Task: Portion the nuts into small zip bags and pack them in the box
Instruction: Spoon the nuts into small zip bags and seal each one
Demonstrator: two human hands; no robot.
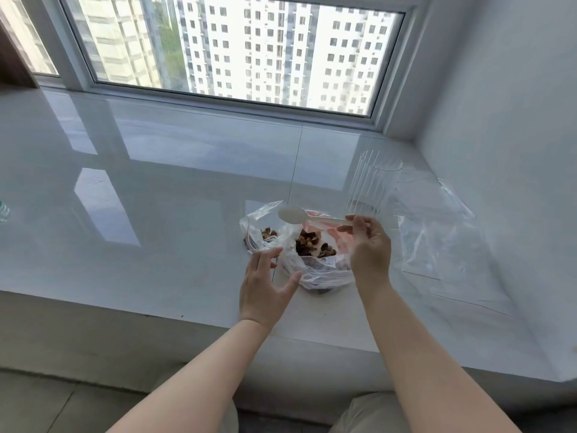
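Right hand (368,245) pinches the handle end of a white plastic spoon (307,215) between thumb and fingertips, holding it level so its long axis runs sideways, bowl pointing to the person's left. That bowl looks empty and hangs just above the open mouth of the big clear bag (315,260), where the nuts (309,240) lie heaped, directly beneath and slightly nearer the person than the spoon. Left hand (265,285) is spread, fingers relaxed, its fingertips at or against the near left side of the big bag; I cannot tell whether it truly touches the plastic.

Just to the left of the big bag sits a small zip bag (259,229) with a few nuts already inside, its red-lined opening lying on the table (156,182). It is nearer the left hand, so that hand seems the one to hold it open while the spoon travels leftward from the heap. A clear plastic box (371,189) stands upright beyond the right hand, with more flat empty bags (437,232) beside it on the right.
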